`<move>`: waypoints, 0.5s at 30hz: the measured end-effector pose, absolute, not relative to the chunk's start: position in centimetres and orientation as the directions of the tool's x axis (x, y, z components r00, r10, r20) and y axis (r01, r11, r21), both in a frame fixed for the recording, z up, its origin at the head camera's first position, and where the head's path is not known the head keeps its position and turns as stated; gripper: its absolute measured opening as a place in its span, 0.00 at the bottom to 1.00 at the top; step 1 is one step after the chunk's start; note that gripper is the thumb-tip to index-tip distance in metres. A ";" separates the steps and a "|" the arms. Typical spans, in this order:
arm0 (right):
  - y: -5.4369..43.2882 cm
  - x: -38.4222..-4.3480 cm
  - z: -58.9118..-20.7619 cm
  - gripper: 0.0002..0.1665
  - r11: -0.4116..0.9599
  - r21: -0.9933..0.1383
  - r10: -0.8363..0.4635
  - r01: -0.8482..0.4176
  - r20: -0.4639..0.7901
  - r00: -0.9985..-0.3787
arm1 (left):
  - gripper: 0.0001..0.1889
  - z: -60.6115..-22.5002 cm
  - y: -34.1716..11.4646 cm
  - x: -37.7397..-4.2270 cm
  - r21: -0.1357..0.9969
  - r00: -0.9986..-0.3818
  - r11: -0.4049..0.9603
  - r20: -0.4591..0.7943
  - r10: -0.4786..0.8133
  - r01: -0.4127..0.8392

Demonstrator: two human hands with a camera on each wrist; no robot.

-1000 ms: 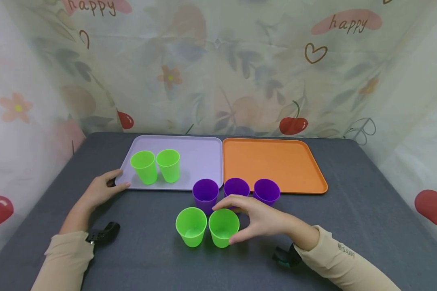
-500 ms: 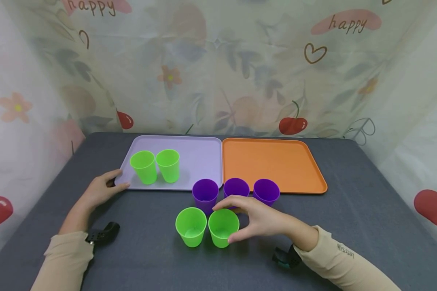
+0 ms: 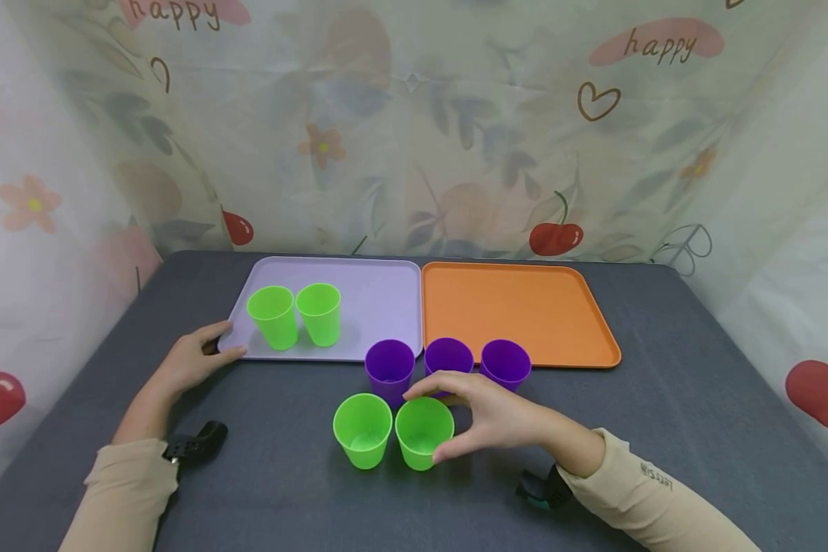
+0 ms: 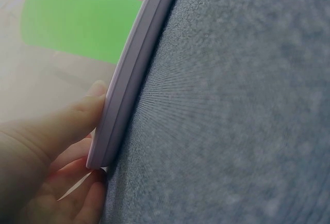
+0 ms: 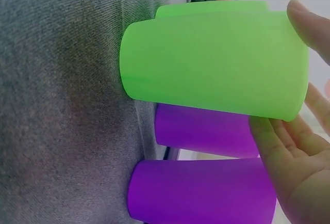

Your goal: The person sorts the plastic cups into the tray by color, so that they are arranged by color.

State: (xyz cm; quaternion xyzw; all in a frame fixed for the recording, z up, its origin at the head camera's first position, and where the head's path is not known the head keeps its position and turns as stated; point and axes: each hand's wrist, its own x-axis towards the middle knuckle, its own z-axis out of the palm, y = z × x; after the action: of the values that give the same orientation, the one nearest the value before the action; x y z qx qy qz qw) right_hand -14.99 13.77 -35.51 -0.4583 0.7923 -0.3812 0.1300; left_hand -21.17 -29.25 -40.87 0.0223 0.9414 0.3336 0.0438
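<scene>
My left hand point(image 3: 192, 364) holds the near-left corner of a lavender tray point(image 3: 379, 299). In the left wrist view the thumb lies over the tray's rim point(image 4: 129, 74), with the other fingers at its corner. Two lime-green cups point(image 3: 273, 316) stand upright on that tray's left part. At the front middle, my right hand point(image 3: 486, 412) grips an upright green cup point(image 3: 422, 438) near its rim, thumb on the near side and fingers on the far side. Another green cup point(image 3: 363, 433) stands just left of it. Behind them is a row of three purple cups point(image 3: 389, 366), partly covered by the hand.
An orange tray point(image 3: 514, 310) lies against the lavender tray's right side. Both trays rest toward the back of a table with a dark grey cloth point(image 3: 283, 491). A printed curtain point(image 3: 414, 153) hangs behind, and a thin loop of wire point(image 3: 690, 245) shows by the back right corner.
</scene>
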 end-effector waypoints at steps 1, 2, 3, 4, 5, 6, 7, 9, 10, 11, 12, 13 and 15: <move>13.8 -15.0 -35.4 0.37 0.291 -0.723 -0.826 -0.627 0.141 -0.546 | 0.40 -40.9 -29.3 -21.2 0.632 -0.995 0.775 -0.066 0.072 0.015; 13.8 -15.0 -35.4 0.37 0.291 -0.722 -0.827 -0.628 0.140 -0.544 | 0.40 -40.9 -29.3 -21.2 0.631 -0.995 0.775 -0.066 0.072 0.015; 13.8 -15.0 -35.3 0.37 0.288 -0.720 -0.829 -0.631 0.142 -0.541 | 0.40 -40.9 -29.3 -21.2 0.631 -0.995 0.776 -0.066 0.071 0.014; 13.8 -15.0 -35.2 0.37 0.285 -0.718 -0.831 -0.635 0.146 -0.537 | 0.40 -40.9 -29.3 -21.2 0.630 -0.995 0.776 -0.066 0.070 0.013; 13.8 -15.0 -35.1 0.37 0.278 -0.716 -0.833 -0.640 0.152 -0.532 | 0.40 -40.9 -29.3 -21.2 0.630 -0.995 0.777 -0.067 0.069 0.012; 13.9 -15.0 -34.9 0.37 0.270 -0.719 -0.834 -0.640 0.157 -0.529 | 0.40 -40.9 -29.3 -21.2 0.629 -0.995 0.777 -0.069 0.068 0.010; 13.9 -15.0 -34.7 0.37 0.264 -0.720 -0.836 -0.642 0.162 -0.525 | 0.40 -40.9 -29.3 -21.2 0.627 -0.995 0.779 -0.070 0.067 0.008; 13.9 -15.1 -34.4 0.37 0.250 -0.727 -0.837 -0.640 0.170 -0.520 | 0.40 -40.9 -29.3 -21.2 0.626 -0.995 0.780 -0.073 0.066 0.006; 13.9 -15.1 -34.2 0.37 0.246 -0.732 -0.837 -0.636 0.170 -0.520 | 0.40 -40.9 -29.3 -21.2 0.626 -0.995 0.780 -0.074 0.066 0.005; 13.9 -15.1 -34.0 0.37 0.243 -0.737 -0.836 -0.631 0.171 -0.522 | 0.40 -40.9 -29.3 -21.2 0.625 -0.995 0.780 -0.075 0.065 0.004; 14.0 -15.1 -33.8 0.37 0.243 -0.741 -0.833 -0.626 0.170 -0.526 | 0.40 -40.9 -29.2 -21.2 0.624 -0.995 0.782 -0.076 0.064 0.003; 14.0 -15.1 -33.6 0.37 0.244 -0.742 -0.832 -0.624 0.171 -0.528 | 0.40 -40.9 -29.3 -21.2 0.622 -0.995 0.783 -0.076 0.065 0.004; 14.1 -15.1 -33.3 0.37 0.242 -0.748 -0.827 -0.618 0.174 -0.535 | 0.41 -40.9 -29.3 -21.2 0.620 -0.995 0.784 -0.076 0.064 0.003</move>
State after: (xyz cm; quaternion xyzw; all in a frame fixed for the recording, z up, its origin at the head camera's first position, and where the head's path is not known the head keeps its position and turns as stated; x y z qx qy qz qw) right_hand -15.09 14.07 -33.28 -0.4647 0.7774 -0.4037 0.1293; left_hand -21.25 -29.25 -40.91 0.0179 0.9434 0.3280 0.0464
